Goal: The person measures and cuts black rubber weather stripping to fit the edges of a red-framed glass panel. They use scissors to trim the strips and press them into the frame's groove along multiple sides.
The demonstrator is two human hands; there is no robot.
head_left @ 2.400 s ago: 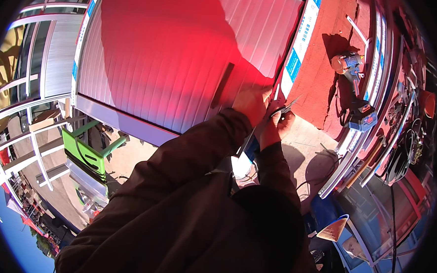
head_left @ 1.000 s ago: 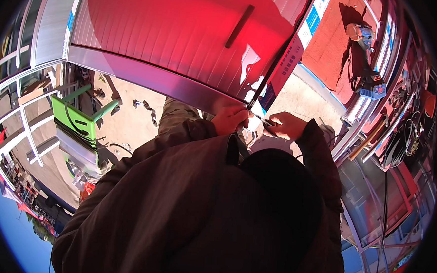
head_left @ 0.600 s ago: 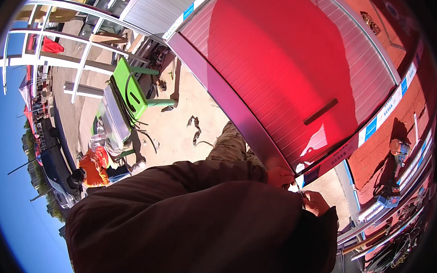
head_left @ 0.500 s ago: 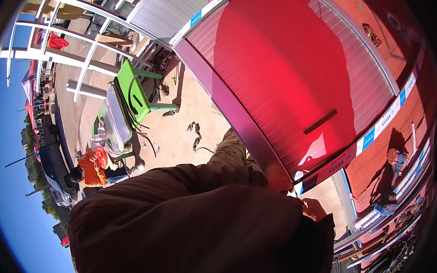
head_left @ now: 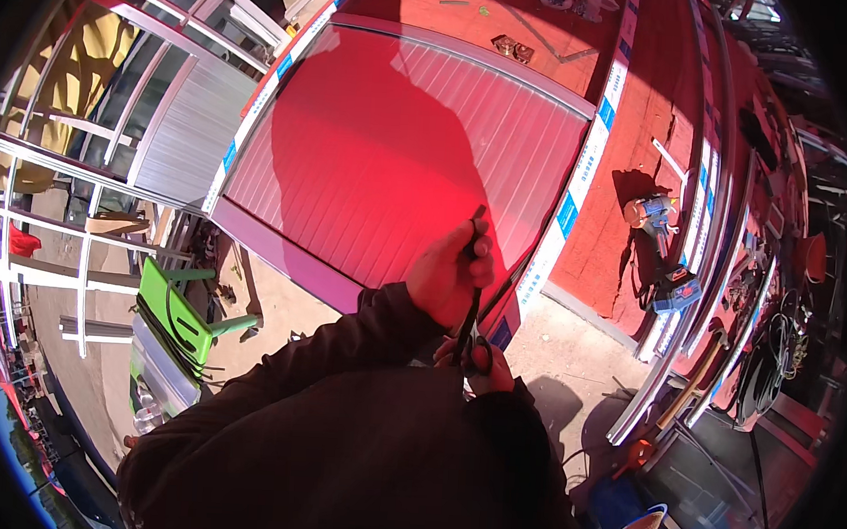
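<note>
My left hand (head_left: 439, 283) is closed round a slim black strip (head_left: 469, 315), whose upper end sticks out above the fingers. Just below it, close to my body, my right hand (head_left: 493, 372) is closed on a black looped handle that looks like scissors (head_left: 482, 354); their blades are hard to make out. Both hands are over the near right corner of a large framed panel (head_left: 533, 184) with ribbed slats, lying flat. Blue-and-white tape runs along the frame's side bars (head_left: 568, 215). My shadow covers much of the slats.
Left of the panel are a green stool (head_left: 167, 309) and a rack of white metal frames (head_left: 91, 218). On the red boards at right lie a cordless power tool (head_left: 654, 214), a blue tool or battery (head_left: 676, 292) and long metal profiles (head_left: 662, 373). Coiled black cable (head_left: 768, 369) lies farther right.
My view has swung right. My left hand has risen over the panel and now grips a black strip. The dark bar that lay on the slats no longer shows there.
</note>
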